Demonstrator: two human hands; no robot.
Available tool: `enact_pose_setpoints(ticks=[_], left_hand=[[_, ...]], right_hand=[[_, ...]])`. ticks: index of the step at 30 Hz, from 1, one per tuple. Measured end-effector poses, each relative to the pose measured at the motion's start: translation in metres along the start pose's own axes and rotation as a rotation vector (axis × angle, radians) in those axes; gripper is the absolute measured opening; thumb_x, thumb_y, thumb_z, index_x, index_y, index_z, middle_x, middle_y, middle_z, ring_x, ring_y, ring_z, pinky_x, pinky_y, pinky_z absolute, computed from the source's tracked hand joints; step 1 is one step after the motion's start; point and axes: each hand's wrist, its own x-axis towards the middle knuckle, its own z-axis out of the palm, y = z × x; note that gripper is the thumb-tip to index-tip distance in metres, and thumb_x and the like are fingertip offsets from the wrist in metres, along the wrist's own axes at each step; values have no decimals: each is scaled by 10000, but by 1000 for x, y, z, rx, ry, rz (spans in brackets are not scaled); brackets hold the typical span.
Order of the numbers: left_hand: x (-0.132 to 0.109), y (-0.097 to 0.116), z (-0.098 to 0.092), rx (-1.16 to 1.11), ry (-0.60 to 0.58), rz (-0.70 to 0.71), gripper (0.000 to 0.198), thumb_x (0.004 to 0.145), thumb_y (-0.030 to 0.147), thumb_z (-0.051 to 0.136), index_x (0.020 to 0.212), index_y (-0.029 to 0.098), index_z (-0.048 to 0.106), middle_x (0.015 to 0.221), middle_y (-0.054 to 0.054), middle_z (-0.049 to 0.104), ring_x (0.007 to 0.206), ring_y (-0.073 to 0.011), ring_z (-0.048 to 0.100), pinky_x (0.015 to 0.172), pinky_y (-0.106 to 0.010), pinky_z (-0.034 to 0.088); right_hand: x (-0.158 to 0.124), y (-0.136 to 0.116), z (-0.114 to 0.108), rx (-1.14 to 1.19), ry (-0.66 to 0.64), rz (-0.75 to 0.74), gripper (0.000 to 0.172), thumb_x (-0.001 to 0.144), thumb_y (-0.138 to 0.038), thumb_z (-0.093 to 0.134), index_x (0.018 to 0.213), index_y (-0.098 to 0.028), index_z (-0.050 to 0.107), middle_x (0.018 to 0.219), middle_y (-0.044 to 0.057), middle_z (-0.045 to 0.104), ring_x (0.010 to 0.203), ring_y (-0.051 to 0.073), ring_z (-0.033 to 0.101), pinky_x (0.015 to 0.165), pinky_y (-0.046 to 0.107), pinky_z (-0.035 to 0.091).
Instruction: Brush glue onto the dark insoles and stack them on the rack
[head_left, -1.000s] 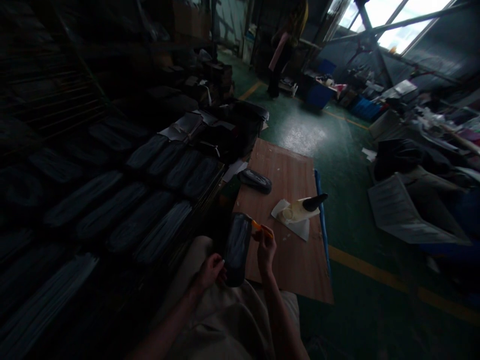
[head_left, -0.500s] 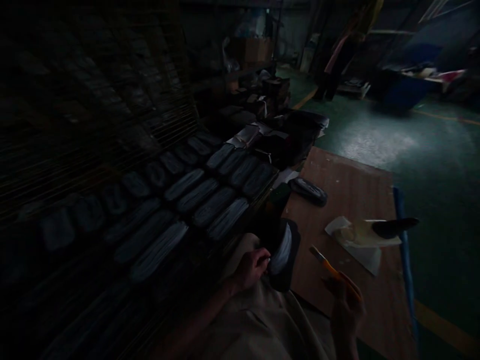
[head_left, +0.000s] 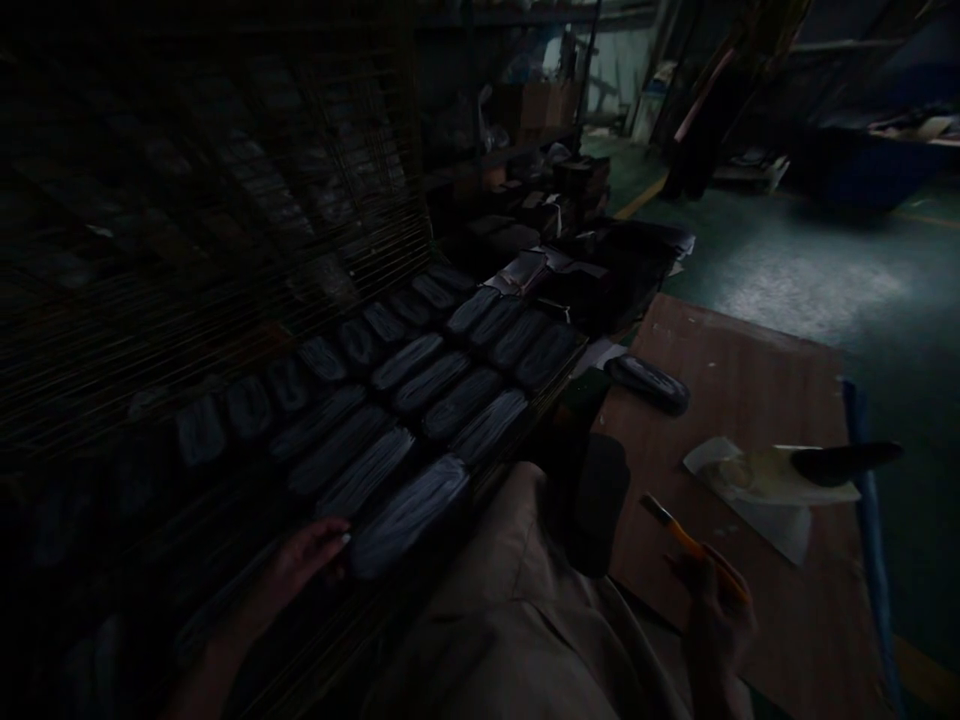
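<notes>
At the lower left, my left hand (head_left: 311, 550) is closed at the near end of a dark shoe sole (head_left: 409, 515) smeared with a whitish coating. This sole is over the near edge of rows of similar coated soles (head_left: 394, 405); whether it rests there is too dark to tell. My right hand (head_left: 716, 600) is wrapped round the orange handle of a paintbrush (head_left: 686, 535), bristles pointing up and left over the wooden board. Beside my knee lies an uncoated dark sole (head_left: 601, 485) at the board's left edge.
On the wooden board (head_left: 735, 370) are another coated sole (head_left: 649, 385) and a pale, smeared sheet (head_left: 757, 480) with a dark-handled tool (head_left: 844, 462). A wire rack (head_left: 375, 230) stands behind the soles. Boxes (head_left: 540, 105) sit on shelving; a person (head_left: 701, 140) stands farther back.
My left hand has carried the coated sole from beside my knee leftwards to the rows, exposing a dark sole there. My right hand still holds the paintbrush. The view has shifted left.
</notes>
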Motion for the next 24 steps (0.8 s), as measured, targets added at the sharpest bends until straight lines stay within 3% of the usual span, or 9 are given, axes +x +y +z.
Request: enact_pose_setpoints(ticks=[3,9,15,19,24], left_hand=[[0,-18,-16,-9,70,-66,592,499,569,789,879,153,607,578,8,644,478,-170,611,454,-271,489],[-1,-27,-15,-51,169,-125,612,474,557,802,880,158,576,618,7,655,501,-183,644,470,-288,525],[7,-30,-14,-10,159,-94,577,531,544,775,908,158,572,596,2,661,517,-184,655,483,-280,539],[16,-31,-11,30,177,-123,600,477,568,778,861,157,568,546,-18,652,505,-210,661,467,-288,537],[14,-41,-19,165,270,-41,586,494,651,721,797,183,540,584,-18,649,468,-213,642,406,-298,512]], right_hand=[[-3,-3,5,-32,-36,-4,593,705,-536,748,1137,-148,624,813,34,699,653,158,690,587,257,611],[-3,-10,8,-53,-40,-39,561,723,-532,738,1111,-139,638,800,30,694,654,135,687,602,206,594],[-4,-7,5,-51,-33,-38,594,717,-545,736,1136,-138,628,803,33,696,644,152,690,590,243,605],[-5,-6,5,-47,-32,-34,594,710,-550,738,1134,-147,631,804,31,695,647,156,690,588,251,607],[-4,-6,5,-27,-13,-24,580,713,-547,733,1114,-140,629,779,30,692,637,169,690,597,282,608]])
